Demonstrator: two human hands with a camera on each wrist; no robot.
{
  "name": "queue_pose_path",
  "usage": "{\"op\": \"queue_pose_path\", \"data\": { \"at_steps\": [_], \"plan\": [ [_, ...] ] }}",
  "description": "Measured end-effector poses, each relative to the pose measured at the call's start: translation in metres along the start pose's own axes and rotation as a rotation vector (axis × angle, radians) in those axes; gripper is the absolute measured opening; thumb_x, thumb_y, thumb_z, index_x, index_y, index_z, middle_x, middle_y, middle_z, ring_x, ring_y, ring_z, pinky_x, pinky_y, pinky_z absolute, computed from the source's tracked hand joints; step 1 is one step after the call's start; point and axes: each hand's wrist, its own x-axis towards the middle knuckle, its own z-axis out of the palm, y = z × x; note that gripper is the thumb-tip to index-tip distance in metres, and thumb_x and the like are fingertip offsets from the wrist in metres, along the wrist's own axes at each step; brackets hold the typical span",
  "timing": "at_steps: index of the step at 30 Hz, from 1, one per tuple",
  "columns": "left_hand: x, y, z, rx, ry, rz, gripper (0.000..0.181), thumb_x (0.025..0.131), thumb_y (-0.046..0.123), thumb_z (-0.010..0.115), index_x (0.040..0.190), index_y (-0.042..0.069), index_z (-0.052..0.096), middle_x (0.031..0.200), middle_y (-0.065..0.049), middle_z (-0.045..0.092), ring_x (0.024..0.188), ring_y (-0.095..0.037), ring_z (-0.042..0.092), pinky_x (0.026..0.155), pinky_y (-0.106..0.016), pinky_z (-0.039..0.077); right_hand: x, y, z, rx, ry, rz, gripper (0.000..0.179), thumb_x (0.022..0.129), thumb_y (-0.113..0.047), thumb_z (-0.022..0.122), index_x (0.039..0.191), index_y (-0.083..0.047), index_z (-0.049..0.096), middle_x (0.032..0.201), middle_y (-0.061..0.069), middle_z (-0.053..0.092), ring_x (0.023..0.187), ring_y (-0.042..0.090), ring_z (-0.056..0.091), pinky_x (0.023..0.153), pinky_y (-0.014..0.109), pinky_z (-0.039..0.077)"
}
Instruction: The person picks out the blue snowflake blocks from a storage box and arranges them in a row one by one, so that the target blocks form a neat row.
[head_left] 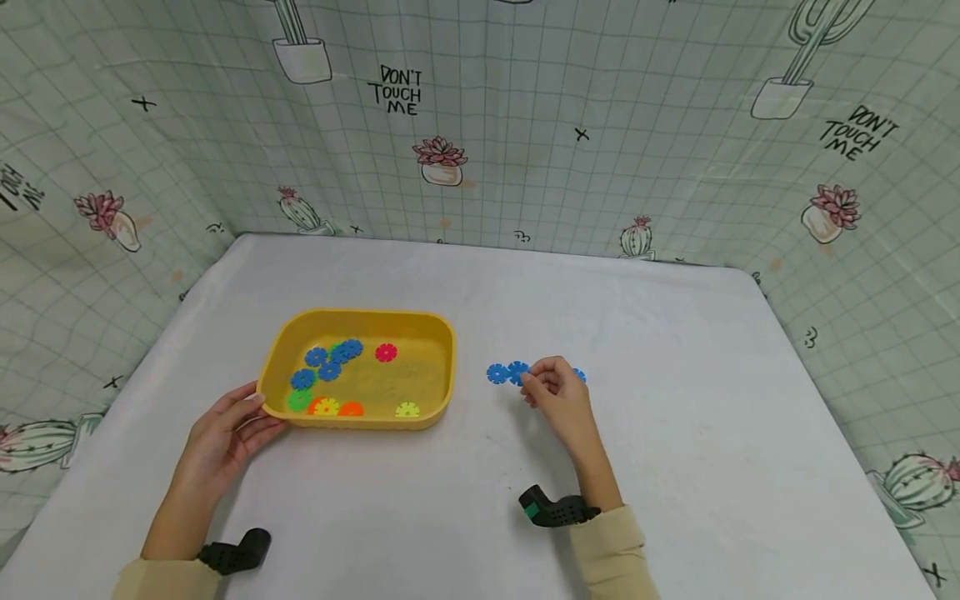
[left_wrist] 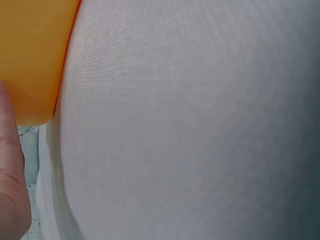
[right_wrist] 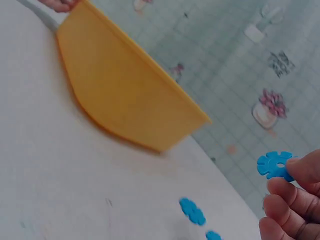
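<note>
My right hand (head_left: 558,396) pinches a blue notched plastic disc, a snowflake-shaped building piece (right_wrist: 272,165), between thumb and index finger above the table. Beyond it, another blue disc (head_left: 497,373) lies on the white cloth, and one more (head_left: 579,375) shows partly past the knuckles. My left hand (head_left: 221,437) holds the near left corner of a yellow tray (head_left: 442,367), its fingers against the outer wall. Inside the tray lie several blue discs (head_left: 329,370), a pink one (head_left: 386,352), and green, yellow and orange ones along the left and near sides.
A white cloth (head_left: 720,433) covers the table. Behind and at both sides hangs a checked curtain (head_left: 525,192) printed with cacti. Black camera mounts (head_left: 558,508) sit on both wrists.
</note>
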Motion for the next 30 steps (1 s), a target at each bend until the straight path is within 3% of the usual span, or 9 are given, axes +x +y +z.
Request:
{"op": "queue_pose_path", "data": {
  "at_steps": [5,13,21,30],
  "plan": [
    [0.000,0.000,0.001,0.003,0.002,0.004,0.013,0.092,0.016,0.058,0.103,0.023,0.058,0.086,0.002,0.067,0.077,-0.013,0.068,0.072,-0.027,0.058,0.005,0.014,-0.020,0.005,0.071,0.063,0.019,0.091,-0.016,0.060,0.101,-0.002,0.052,0.084,0.014,0.064,0.072,0.018,0.061,0.064,0.019,0.053],
    [0.000,0.001,0.001,0.029,0.015,-0.004,0.014,0.092,0.018,0.058,0.105,0.024,0.057,0.087,0.003,0.068,0.077,-0.013,0.068,0.072,-0.026,0.058,0.011,0.035,-0.048,-0.064,0.142,0.170,0.021,0.091,-0.015,0.058,0.104,-0.001,0.050,0.077,0.001,0.063,0.066,0.011,0.060,0.063,0.018,0.051],
    [0.001,0.001,-0.001,0.008,0.006,-0.004,0.014,0.092,0.016,0.058,0.104,0.024,0.058,0.087,0.002,0.068,0.077,-0.013,0.068,0.073,-0.027,0.058,0.014,0.049,-0.071,-0.075,0.212,0.284,0.022,0.093,-0.014,0.055,0.106,0.000,0.048,0.073,0.000,0.061,0.057,0.006,0.057,0.056,0.017,0.051],
    [0.001,-0.001,-0.002,-0.016,-0.014,0.003,0.014,0.093,0.014,0.057,0.103,0.023,0.061,0.088,0.001,0.068,0.077,-0.014,0.068,0.073,-0.027,0.058,0.023,0.056,-0.087,-0.026,0.193,0.378,0.024,0.096,-0.018,0.049,0.111,0.001,0.045,0.072,0.000,0.059,0.051,0.007,0.059,0.054,0.023,0.056]
  ]
}}
